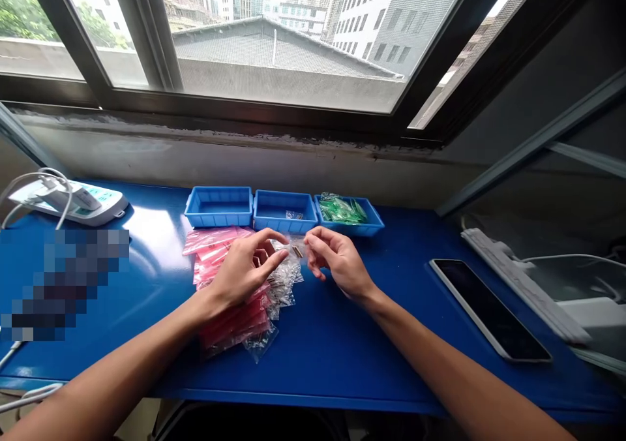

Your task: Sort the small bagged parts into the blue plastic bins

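Note:
My right hand (337, 258) is closed in a pinch at the edge of a small clear plastic bag (297, 252) with a brownish metal-looking piece inside. Facing it, my left hand (247, 265) has thumb and index finger apart, with nothing seen between them. Under and beside my left hand lies a spread stack of pink plastic bags (210, 265). A pile of small clear bags (282, 288) with small parts in them overlaps the stack's right side, partly hidden by my fingers.
Three blue bins stand in a row behind: a left bin (218, 224), a middle bin (283, 224) with a small clear packet, and a right bin (376, 224) holding green packets (342, 209). A phone (489, 310) lies right. Power strips (102, 209) and cables flank the blue table (342, 363).

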Demonstrator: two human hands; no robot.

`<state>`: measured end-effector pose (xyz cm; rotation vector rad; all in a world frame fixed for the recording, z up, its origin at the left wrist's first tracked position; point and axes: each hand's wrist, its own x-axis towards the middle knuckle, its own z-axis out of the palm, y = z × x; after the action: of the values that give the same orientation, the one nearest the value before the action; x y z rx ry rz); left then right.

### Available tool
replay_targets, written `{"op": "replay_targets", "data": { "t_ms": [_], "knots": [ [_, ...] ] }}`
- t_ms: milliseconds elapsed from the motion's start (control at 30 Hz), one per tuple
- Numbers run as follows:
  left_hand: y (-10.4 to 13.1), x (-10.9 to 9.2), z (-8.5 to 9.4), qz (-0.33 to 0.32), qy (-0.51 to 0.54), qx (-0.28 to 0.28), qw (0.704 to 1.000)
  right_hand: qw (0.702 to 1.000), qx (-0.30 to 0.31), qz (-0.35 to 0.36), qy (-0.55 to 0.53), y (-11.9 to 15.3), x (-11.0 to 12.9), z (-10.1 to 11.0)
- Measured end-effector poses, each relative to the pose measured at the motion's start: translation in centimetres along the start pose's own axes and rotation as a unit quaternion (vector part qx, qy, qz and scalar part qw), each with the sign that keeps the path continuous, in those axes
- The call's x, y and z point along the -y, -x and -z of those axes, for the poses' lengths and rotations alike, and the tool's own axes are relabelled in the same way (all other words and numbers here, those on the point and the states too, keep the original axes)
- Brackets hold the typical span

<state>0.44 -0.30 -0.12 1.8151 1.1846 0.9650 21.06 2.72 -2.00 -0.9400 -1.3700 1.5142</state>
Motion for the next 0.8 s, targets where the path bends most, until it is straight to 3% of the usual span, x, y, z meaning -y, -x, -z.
{"op": "replay_targets", "data": {
  "t_ms": [233, 533, 800],
  "knots": [
    [0.0, 0.2, 0.0, -0.002, 0.010, -0.015, 1.000, 0.998, 0.044, 0.019, 0.039, 0.6, -0.1, -0.4],
    [0.2, 0.4, 0.1, -0.004, 0.012, -0.020, 1.000, 0.994, 0.012, 0.071, 0.081, 1.0, -0.2, -0.5],
    [0.3, 0.6, -0.2, -0.091, -0.026, -0.089, 0.992, 0.972, -0.039, 0.182, 0.143, 1.5, -0.6, -0.7]
  ]
}}
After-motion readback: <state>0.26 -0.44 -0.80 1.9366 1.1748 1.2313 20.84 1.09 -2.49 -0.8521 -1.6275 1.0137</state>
